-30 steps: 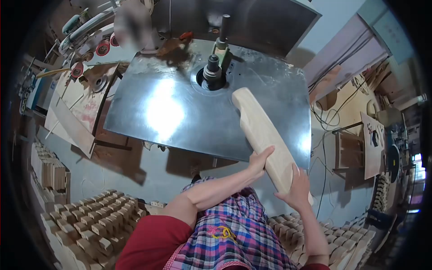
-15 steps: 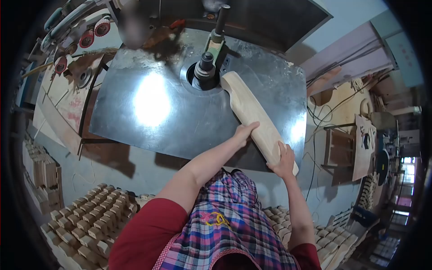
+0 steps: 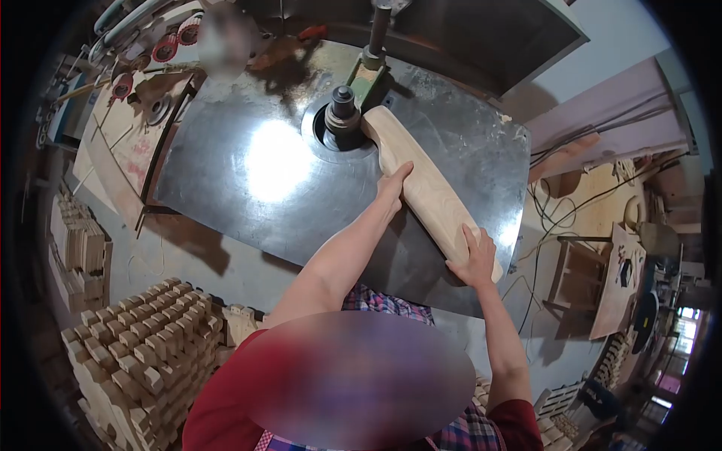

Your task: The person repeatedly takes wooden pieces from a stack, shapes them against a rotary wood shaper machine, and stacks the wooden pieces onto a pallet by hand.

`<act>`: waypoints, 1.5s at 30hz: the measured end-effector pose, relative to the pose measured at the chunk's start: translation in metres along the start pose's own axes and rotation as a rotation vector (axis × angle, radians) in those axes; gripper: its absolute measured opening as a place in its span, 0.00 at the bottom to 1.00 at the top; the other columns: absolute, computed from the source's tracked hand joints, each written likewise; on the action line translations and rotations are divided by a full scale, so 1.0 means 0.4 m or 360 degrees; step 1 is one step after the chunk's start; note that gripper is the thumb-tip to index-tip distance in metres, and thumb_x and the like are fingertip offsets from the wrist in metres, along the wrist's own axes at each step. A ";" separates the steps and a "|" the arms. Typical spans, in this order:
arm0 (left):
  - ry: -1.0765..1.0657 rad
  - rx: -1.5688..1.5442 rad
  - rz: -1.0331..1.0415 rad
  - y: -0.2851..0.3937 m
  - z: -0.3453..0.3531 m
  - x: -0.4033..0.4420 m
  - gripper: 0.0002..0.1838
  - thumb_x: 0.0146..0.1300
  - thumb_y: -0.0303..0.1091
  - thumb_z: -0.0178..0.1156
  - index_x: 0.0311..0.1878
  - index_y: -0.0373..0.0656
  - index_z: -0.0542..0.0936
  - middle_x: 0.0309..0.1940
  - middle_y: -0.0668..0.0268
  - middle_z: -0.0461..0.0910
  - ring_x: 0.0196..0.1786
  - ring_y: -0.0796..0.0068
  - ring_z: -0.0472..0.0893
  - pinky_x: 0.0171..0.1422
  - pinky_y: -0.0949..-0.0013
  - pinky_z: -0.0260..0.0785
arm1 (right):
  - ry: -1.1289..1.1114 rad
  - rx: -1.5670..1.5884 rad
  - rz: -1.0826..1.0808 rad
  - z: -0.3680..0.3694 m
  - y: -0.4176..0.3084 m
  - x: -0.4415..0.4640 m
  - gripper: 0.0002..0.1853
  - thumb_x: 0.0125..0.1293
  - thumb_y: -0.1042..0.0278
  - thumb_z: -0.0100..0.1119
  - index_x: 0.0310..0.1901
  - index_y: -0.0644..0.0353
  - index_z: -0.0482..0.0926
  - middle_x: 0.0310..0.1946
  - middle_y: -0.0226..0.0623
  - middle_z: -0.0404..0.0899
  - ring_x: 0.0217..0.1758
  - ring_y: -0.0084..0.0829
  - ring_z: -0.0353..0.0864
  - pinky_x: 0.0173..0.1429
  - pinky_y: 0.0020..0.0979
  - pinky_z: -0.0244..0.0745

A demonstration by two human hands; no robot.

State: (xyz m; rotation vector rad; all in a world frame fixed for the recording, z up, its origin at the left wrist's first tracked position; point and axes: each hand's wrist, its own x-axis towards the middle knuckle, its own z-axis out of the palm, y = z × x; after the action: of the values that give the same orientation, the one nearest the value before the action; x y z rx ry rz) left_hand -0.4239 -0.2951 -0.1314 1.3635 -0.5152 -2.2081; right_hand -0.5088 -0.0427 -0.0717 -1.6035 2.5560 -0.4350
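Note:
A long, pale wooden piece (image 3: pixel 432 188) lies slantwise over the right half of a metal machine table (image 3: pixel 301 233). Its far end is beside the dark spindle (image 3: pixel 343 116), seemingly touching it. My left hand (image 3: pixel 394 186) grips the piece's left edge near the middle, thumb on top. Near the close end, my right hand (image 3: pixel 477 257) holds it, with fingers over the top face. The undersides of both grips are hidden.
Stacked wooden pieces (image 3: pixel 143 338) stand at the lower left. A green arm with a vertical post (image 3: pixel 378 37) rises behind the spindle. Side tables (image 3: pixel 124 150) with parts are at the left, and cables (image 3: pixel 553 210) hang at the right. A blurred patch covers the lower middle.
Both hands have moved forward with the wooden piece, bringing its far end up beside the spindle. My left hand has shifted farther along the piece. The camera view has shifted too.

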 end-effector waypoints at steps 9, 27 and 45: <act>-0.0020 -0.0045 0.0069 -0.030 -0.048 -0.037 0.32 0.48 0.39 0.69 0.52 0.26 0.72 0.43 0.51 0.78 0.41 0.63 0.80 0.44 0.71 0.74 | -0.0016 0.0016 -0.0124 -0.011 0.002 -0.026 0.50 0.29 0.63 0.74 0.63 0.45 0.66 0.59 0.51 0.59 0.55 0.49 0.62 0.60 0.41 0.57; 0.0134 -0.0211 0.0237 -0.059 -0.092 -0.120 0.33 0.49 0.42 0.69 0.51 0.26 0.72 0.44 0.51 0.78 0.43 0.67 0.79 0.47 0.74 0.72 | -0.0208 0.0075 -0.0350 -0.036 0.045 0.025 0.52 0.26 0.65 0.74 0.63 0.47 0.66 0.60 0.52 0.58 0.57 0.51 0.61 0.62 0.43 0.56; 0.0011 0.0419 -0.0291 0.109 -0.114 -0.051 0.45 0.54 0.68 0.53 0.44 0.23 0.71 0.28 0.47 0.76 0.24 0.57 0.77 0.27 0.65 0.74 | -0.0428 -0.0013 -0.0508 -0.036 0.065 0.327 0.50 0.28 0.74 0.68 0.63 0.40 0.66 0.61 0.50 0.55 0.58 0.51 0.58 0.63 0.40 0.59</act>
State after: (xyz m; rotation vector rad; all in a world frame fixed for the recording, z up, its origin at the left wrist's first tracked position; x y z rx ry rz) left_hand -0.3659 -0.3212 -0.1124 1.6082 -0.7258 -2.3438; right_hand -0.5926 -0.1463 -0.0560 -1.9320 2.1194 -0.2127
